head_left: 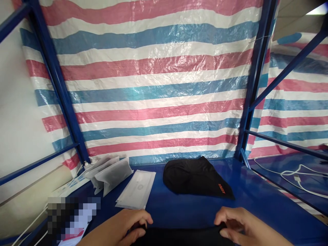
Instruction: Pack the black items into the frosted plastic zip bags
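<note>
Head view: taut black fabric [183, 237]
Left hand [123, 225] and right hand [246, 223] pinched closed on its far edge, likely spread for tension.

Bare blue tabletop [159, 213] lies open midway; black cloth [194, 179] blocks beyond; pouches [112, 174] crowd left.

- Black cloth [183, 236]: lower part cut off by bottom edge; full shape undetermined.
- Left hand [128, 223], right hand [239, 223]: some fingers hidden; both forearms cut off at bottom edge.
- Pixelated items [77, 217], lower left: detail masked, identity unclear.
- Flat translucent packets [137, 189]: markings too faint to read.
- Power strip [73, 184]: far end hidden near standing translucent bags [112, 176].
- White cable [298, 174]: runs past right edge.
- Blue frame [253, 68]: top cut off.
</note>
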Tool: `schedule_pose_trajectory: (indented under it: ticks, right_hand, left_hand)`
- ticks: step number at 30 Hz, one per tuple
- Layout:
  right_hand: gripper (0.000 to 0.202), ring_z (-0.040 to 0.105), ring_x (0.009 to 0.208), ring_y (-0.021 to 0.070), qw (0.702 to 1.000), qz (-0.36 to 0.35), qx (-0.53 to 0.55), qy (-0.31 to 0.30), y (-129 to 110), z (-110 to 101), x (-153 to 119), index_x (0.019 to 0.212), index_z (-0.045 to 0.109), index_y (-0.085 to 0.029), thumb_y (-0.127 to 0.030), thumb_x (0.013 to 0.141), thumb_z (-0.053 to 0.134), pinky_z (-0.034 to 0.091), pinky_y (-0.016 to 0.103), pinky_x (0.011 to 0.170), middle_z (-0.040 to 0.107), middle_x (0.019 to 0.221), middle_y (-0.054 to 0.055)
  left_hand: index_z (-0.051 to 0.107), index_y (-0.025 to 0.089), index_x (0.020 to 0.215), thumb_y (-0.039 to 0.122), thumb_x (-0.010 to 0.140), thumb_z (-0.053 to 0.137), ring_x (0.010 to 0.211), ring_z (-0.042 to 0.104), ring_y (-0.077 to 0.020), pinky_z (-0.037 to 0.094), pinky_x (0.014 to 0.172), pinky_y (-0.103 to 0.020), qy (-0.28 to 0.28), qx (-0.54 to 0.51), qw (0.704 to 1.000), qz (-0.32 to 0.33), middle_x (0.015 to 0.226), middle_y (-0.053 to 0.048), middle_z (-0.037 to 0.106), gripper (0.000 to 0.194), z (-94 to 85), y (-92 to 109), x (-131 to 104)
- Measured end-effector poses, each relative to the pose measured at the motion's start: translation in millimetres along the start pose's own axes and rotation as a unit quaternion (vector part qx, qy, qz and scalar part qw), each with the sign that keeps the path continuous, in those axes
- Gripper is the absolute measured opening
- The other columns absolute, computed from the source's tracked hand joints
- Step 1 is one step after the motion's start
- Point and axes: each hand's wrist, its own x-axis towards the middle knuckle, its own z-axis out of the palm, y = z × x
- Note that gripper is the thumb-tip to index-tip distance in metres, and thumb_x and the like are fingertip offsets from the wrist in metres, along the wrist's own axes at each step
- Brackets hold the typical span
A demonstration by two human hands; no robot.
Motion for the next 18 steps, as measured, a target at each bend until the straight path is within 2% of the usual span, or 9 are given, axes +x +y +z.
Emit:
schedule_pose_trajectory:
  ticks: [2,5,8,12,15,18]
  right_hand:
    - [0.018,0.072,0.086,0.0237,0.999,0.010,-0.005,-0.037,0.3,10.2,13.1,0.105,0.077,-0.032,-0.044,0.091,0.071,0.058,0.029,0.074,0.075,0.099,0.002]
    - [0.010,0.068,0.085,0.0207,0.997,-0.025,-0.018,-0.071,7.1,23.2,24.9,0.097,0.070,-0.029,-0.028,0.088,0.069,0.053,0.027,0.075,0.071,0.100,0.001]
    - [0.020,0.066,0.094,0.0208,0.995,-0.057,-0.034,-0.075,14.2,29.2,26.8,0.098,0.065,-0.029,-0.016,0.083,0.065,0.051,0.027,0.081,0.070,0.108,0.001]
    - [0.024,0.063,0.084,0.0191,0.995,-0.031,-0.066,-0.070,14.7,32.2,23.4,0.103,0.066,-0.031,-0.017,0.083,0.064,0.048,0.027,0.073,0.069,0.100,-0.001]
    - [0.019,0.060,0.077,0.0179,0.997,-0.036,-0.050,-0.053,7.0,30.0,22.7,0.096,0.065,-0.028,-0.020,0.080,0.070,0.046,0.026,0.069,0.066,0.092,-0.002]
    - [0.016,0.054,0.072,0.0157,0.997,-0.030,-0.041,-0.052,-3.2,17.7,31.7,0.098,0.063,-0.027,-0.021,0.084,0.068,0.042,0.024,0.065,0.060,0.083,-0.004]
  left_hand:
    - [0.075,0.039,0.125,0.032,0.102,0.060,0.119,0.068,-0.0240,0.051,0.103,-0.031,-0.034,0.007,0.999,-0.019,0.126,0.003,0.076,0.028,3.7,-1.9,17.5]
    - [0.075,0.032,0.112,0.022,0.098,0.059,0.113,0.068,-0.0229,0.049,0.097,-0.030,-0.053,0.025,0.998,-0.026,0.117,0.001,0.076,0.023,19.8,-6.2,34.0]
    - [0.072,0.031,0.114,0.022,0.099,0.059,0.114,0.067,-0.0215,0.049,0.099,-0.029,-0.050,0.005,0.999,-0.009,0.123,0.001,0.072,0.022,33.3,-10.3,36.0]
    - [0.069,0.032,0.124,0.027,0.102,0.059,0.117,0.066,-0.0225,0.049,0.102,-0.030,-0.037,-0.017,0.999,0.003,0.130,-0.001,0.069,0.025,39.7,-15.3,28.8]
    - [0.068,0.030,0.117,0.029,0.103,0.057,0.112,0.066,-0.0228,0.049,0.098,-0.030,-0.041,0.001,0.999,-0.017,0.124,-0.001,0.071,0.018,41.2,-17.4,25.5]
    - [0.062,0.028,0.115,0.029,0.103,0.055,0.108,0.066,-0.0219,0.048,0.094,-0.030,-0.019,0.006,0.999,-0.025,0.120,-0.001,0.071,0.014,42.9,-16.2,27.8]
